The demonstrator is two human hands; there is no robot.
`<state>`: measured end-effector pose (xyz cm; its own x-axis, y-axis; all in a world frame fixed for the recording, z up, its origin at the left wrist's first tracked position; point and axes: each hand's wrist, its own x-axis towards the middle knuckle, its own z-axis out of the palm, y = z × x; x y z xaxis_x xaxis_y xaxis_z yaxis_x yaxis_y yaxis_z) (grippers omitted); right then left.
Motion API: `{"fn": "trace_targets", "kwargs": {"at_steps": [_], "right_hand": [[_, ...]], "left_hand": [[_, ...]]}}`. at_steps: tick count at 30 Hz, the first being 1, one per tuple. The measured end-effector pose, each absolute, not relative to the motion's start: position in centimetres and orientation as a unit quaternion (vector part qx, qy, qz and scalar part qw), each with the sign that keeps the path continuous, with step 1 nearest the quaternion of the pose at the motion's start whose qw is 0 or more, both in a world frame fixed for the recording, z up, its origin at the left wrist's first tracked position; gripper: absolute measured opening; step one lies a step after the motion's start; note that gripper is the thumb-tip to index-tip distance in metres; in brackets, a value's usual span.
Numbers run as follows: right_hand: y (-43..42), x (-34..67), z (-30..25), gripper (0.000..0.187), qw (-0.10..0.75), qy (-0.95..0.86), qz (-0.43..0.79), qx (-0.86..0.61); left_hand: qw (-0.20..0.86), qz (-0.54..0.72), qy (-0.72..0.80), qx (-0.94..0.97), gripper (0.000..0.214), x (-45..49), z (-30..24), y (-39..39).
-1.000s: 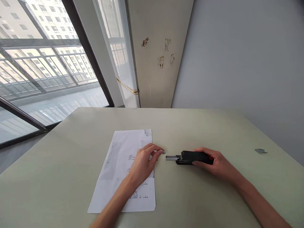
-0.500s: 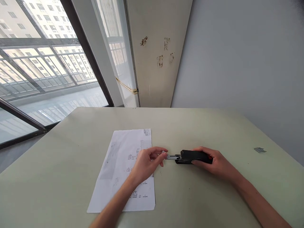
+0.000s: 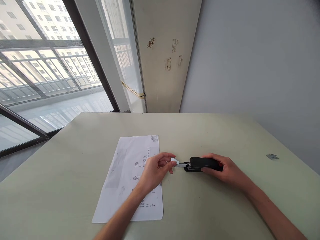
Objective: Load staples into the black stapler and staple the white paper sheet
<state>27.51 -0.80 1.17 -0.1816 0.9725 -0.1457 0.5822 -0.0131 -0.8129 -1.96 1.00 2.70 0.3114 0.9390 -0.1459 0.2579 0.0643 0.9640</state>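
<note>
Tabletop of pale green fills the lower half of the head view, set against a grey wall and a large window on the left. A printed sheet of paper is laid flat on it, left of centre, with its long side running away from the person.

Both bare forearms are stretched forward over the table and angled inward, so that the hands meet near the middle. The left forearm is passed over the lower right corner of the sheet, and the left hand is held just past the sheet's right edge, palm turned to the right, wrist slightly raised. The right hand is laid low on the table, palm down, with its fingers wrapped over the rear half of a black stapler, which is gripped firmly and kept lying flat, its nose pointed left.

A metal magazine tray is seen drawn out of the stapler's nose toward the left hand. A small silvery staple strip is pinched between the left thumb and forefinger, right at the tip of that tray; whether it is touching the tray cannot be told. The other left fingers are curled loosely beneath.

Loose staples are scattered well apart, near the table's right edge.
</note>
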Motion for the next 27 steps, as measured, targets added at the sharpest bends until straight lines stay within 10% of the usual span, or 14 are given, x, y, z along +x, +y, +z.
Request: {"fn": "trace_targets", "kwargs": {"at_steps": [27], "right_hand": [[-0.9, 27.4, 1.5, 0.039, 0.249, -0.667, 0.389, -0.585]], "left_hand": [[0.305, 0.300, 0.496, 0.756, 0.011, -1.0, 0.6, 0.6]]}}
